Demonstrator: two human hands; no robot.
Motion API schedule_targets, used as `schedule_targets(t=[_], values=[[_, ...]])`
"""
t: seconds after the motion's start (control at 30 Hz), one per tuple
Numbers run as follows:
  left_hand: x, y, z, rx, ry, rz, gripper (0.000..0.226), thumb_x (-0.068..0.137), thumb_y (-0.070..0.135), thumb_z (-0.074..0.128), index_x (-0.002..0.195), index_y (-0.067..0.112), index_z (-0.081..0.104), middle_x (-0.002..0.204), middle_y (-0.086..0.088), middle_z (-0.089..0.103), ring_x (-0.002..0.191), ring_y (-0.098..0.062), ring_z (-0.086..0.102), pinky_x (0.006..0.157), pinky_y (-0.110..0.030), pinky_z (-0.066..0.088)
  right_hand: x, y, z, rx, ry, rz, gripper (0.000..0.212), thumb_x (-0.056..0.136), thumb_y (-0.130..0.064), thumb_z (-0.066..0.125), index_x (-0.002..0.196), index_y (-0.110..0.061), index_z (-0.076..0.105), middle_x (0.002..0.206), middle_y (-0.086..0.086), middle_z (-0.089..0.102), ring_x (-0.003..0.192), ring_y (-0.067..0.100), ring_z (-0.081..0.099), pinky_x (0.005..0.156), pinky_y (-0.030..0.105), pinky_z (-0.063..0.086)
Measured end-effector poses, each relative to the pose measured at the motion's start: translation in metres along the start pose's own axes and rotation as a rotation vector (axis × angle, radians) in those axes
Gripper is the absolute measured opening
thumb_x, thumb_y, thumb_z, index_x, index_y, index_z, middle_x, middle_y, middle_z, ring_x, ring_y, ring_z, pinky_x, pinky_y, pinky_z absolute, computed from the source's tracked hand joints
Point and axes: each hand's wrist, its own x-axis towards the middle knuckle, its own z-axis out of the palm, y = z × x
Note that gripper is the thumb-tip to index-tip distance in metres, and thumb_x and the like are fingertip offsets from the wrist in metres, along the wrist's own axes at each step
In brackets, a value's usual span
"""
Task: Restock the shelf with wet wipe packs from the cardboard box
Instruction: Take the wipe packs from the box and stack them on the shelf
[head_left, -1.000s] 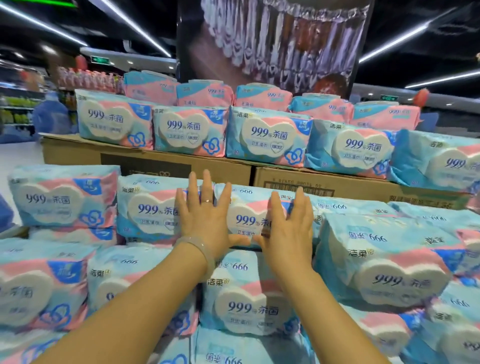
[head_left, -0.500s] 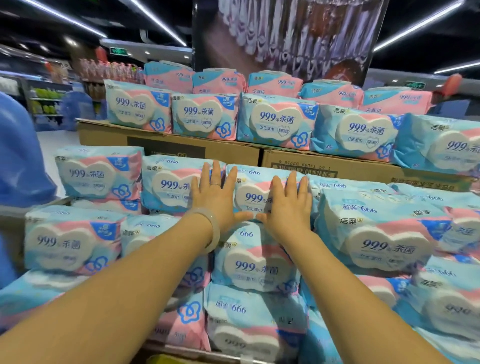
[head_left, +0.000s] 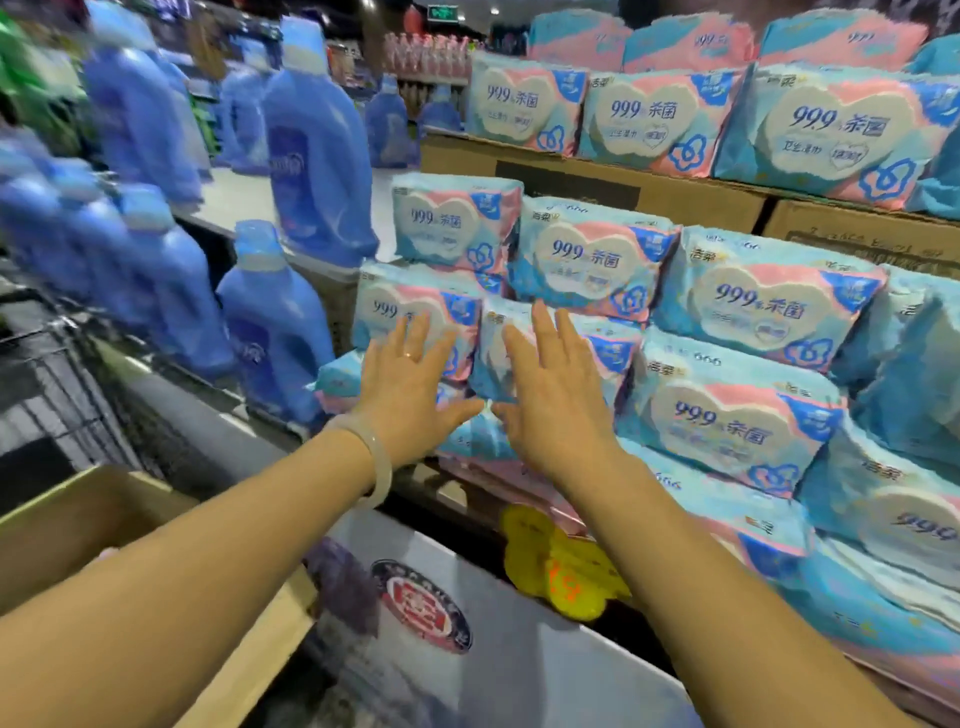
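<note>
Brown corrugated cardboard box (head_left: 78, 525) sits nearest, at the lower left under the left forearm, its open flap showing (what lies inside cannot be seen from here). Past it, both bare hands reach toward the stacked display. The left hand (head_left: 410, 384), with a pale bangle at the wrist and a ring, lies flat with its fingers (head_left: 415, 338) straight and spread against a soft pink-and-blue plastic wet wipe pack (head_left: 415, 312). The right hand (head_left: 556, 400) is likewise flat, fingers apart, in front of the neighbouring pack (head_left: 602, 348); neither hand grips anything.

These packs look like soft, sealed film pouches, moderately heavy with damp contents, slick on the outside and likely to sag or slide off one another. I would judge it best to take one by its two short ends, or palm it from below, rather than pinching the film.

Farther on, more packs fill the upper tier of the shelf (head_left: 597, 182), and blurred blue plastic detergent bottles (head_left: 317, 156) stand to the left.
</note>
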Motion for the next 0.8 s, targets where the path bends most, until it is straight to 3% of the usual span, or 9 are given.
schedule_targets(t=[0.1,0.23,0.33,0.57,0.8], values=[[-0.027,-0.06,-0.002,0.097,-0.144,-0.109,0.085,0.085,0.057,0.053,0.151,0.022,0.013,0.161,-0.009,-0.002,0.149,-0.028,-0.003,0.118,-0.048,0.006,0.005,-0.051,0.03,-0.036,0.001,-0.116,0.077,0.076,-0.022,0.076,0.142,-0.002,0.042,0.156,0.026,0.022,0.143,0.048,0.021,0.112,0.056,0.026],[-0.069,-0.153,-0.011,0.199,-0.282,-0.226,0.087,0.085,0.061,0.048,0.152,0.025,0.005,0.16,-0.009,-0.008,0.148,-0.028,-0.008,0.119,-0.048,0.004,0.014,-0.136,0.079,0.012,-0.201,-0.231,0.073,0.09,-0.023,0.06,0.151,-0.011,0.021,0.161,0.017,0.0,0.149,0.037,0.0,0.12,0.049,0.011],[-0.099,-0.228,-0.022,0.243,-0.389,-0.282,0.087,0.086,0.061,0.047,0.152,0.024,0.003,0.16,-0.009,-0.01,0.148,-0.028,-0.009,0.119,-0.048,0.003,0.028,-0.209,0.118,-0.004,-0.289,-0.287,0.071,0.094,-0.023,0.052,0.153,-0.015,0.013,0.162,0.013,-0.009,0.149,0.033,-0.006,0.12,0.047,0.007],[-0.151,-0.391,-0.04,0.275,-0.52,-0.388,0.086,0.086,0.06,0.049,0.151,0.025,0.007,0.161,-0.009,-0.007,0.148,-0.028,-0.006,0.119,-0.047,0.005,0.051,-0.361,0.22,0.082,-0.527,-0.305,0.072,0.094,-0.024,0.055,0.153,-0.015,0.014,0.162,0.013,-0.006,0.15,0.033,-0.002,0.119,0.048,0.011],[-0.174,-0.491,-0.03,0.233,-0.658,-0.53,0.084,0.086,0.062,0.046,0.151,0.021,0.012,0.16,-0.009,-0.003,0.148,-0.03,0.002,0.119,-0.046,0.016,0.064,-0.405,0.29,0.091,-0.674,-0.184,0.07,0.092,-0.032,0.057,0.149,-0.011,0.022,0.16,0.02,0.002,0.148,0.036,0.007,0.12,0.042,0.016]])
